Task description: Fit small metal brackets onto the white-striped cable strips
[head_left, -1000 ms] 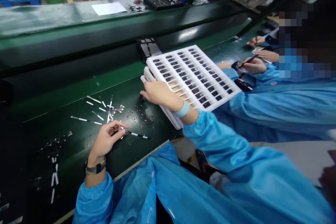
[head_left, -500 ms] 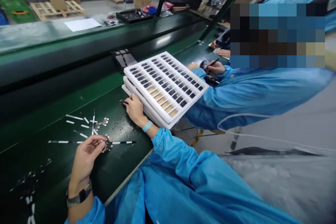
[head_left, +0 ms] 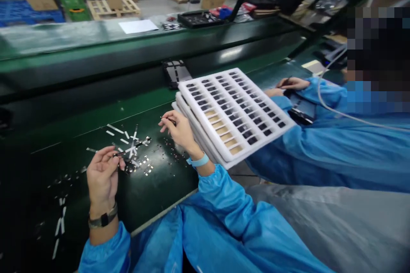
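Note:
My left hand (head_left: 104, 175) is closed in a pinch on a thin black-and-white strip (head_left: 132, 149), which looks like a flex cable. The strip points right, above a scatter of small metal pieces (head_left: 145, 166) and white strips (head_left: 115, 129) on the dark green bench (head_left: 153, 200). My right hand (head_left: 181, 132) is raised off the bench, its fingers closed on a small thin dark piece (head_left: 169, 120) whose kind I cannot make out. It is beside a stack of white foam trays (head_left: 224, 147); the top tray's slots hold dark parts, while several show a tan bottom.
Behind the trays lies a dark flat device (head_left: 177, 73). More strips (head_left: 60, 222) lie at the left. A co-worker in blue sleeves (head_left: 320, 149) sits at the right, hands (head_left: 293, 84) near another dark device (head_left: 303, 108). A raised shelf (head_left: 96, 38) runs along the back.
My left hand has lifted the strip and turned it diagonally. My right hand has risen from the small parts beside the trays with a dark piece in its fingers. The view has swung left.

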`<state>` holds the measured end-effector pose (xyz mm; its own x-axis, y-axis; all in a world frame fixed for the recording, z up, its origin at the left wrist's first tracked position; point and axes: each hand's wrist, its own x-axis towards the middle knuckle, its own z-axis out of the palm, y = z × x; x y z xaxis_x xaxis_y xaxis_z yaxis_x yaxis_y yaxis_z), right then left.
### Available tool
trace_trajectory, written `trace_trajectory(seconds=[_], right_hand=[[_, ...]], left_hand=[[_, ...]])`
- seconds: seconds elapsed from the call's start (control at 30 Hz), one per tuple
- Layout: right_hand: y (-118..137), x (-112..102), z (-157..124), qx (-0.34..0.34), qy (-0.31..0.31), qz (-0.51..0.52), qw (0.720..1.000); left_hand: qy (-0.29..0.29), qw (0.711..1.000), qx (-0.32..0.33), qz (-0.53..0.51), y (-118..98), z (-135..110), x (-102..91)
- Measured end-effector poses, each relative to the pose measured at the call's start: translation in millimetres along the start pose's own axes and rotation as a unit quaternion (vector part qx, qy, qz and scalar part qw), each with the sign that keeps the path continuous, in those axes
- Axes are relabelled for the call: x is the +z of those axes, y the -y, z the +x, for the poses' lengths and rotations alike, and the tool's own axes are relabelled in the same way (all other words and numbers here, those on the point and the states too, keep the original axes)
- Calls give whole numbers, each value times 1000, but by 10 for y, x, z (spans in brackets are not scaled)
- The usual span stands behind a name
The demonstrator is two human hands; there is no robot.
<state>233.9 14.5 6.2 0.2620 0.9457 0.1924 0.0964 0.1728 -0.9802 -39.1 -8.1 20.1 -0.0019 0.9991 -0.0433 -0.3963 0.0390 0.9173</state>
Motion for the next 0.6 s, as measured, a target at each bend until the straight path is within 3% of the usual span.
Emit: trace_trajectory(seconds=[0.17,0.37,0.5,0.6], right_hand=[[50,145,46,71,142,53,986],[12,203,-13,73,225,-30,971],[-18,195,-62,70,264,-44,961],[-17,200,-104,62,294,-42,953]], left_hand=[[-71,997,22,-38,-40,-13,-62],[-66,997,-13,-46,-2,-27,-56],[-53,998,-33,10,26,-50,-60],[-49,992,-20,111,46,-74,-62]])
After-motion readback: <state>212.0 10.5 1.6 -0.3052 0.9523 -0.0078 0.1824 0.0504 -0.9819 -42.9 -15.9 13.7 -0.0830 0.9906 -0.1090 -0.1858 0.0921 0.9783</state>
